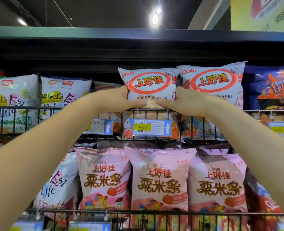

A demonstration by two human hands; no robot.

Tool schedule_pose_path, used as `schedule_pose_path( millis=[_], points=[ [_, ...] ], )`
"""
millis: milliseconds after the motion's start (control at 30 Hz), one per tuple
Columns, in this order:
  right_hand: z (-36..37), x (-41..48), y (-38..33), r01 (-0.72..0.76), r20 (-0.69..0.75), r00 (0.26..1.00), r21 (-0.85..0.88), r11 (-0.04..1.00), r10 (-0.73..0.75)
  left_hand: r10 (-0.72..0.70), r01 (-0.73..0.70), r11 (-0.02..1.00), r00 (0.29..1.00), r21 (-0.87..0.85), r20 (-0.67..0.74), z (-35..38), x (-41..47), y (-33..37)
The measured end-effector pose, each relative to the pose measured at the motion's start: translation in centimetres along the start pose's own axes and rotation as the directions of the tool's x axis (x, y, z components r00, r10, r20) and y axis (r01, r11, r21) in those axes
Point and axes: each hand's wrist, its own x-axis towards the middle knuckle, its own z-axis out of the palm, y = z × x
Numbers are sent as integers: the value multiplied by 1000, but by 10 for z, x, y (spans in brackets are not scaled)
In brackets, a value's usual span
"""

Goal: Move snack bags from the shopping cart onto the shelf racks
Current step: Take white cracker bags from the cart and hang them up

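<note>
White-and-red Oishi shrimp flakes bag (151,87) stands upright in the upper wire rack (71,107), bottom half behind the front rail, w/ you gripping it on both sides. Your left hand (121,100) clamps the bag's left edge, thumb across the front just above the rail. Your right hand (181,102) does the same on the right edge, thumbs nearly meeting at centre. A 2nd identical bag (216,82) touches it on the right, w/ a navy bag (274,87) beyond. Below your hands a price tag (152,127) reading 6.00 hangs on the rail. Underneath, pink Oishi strawberry bags (159,180) fill the next rack.
</note>
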Motion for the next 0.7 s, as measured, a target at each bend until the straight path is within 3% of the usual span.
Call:
schedule_pose_path(
  millis=[167,333,400,467,533,700],
  points=[
    [10,-3,1,-2,-111,994,-23,1000,0,-5,6,1000,997,22,-73,4,-5,-2],
    [12,-22,0,12,-155,988,-23,1000,-16,-11,70,980,955,188,-298,16,-22,1],
    [11,-36,0,38,-132,990,-45,998,-44,3,133,917,941,377,-339,21,-38,9],
    [12,-51,1,76,-139,985,-161,984,-99,87,159,779,930,607,-356,29,-56,16],
    [16,-67,3,114,-166,971,-302,946,-170,229,104,696,905,710,-357,39,-75,24],
    [27,-118,6,105,-175,968,-363,926,-179,381,-95,697,889,711,-254,74,-118,46]
  ],
)
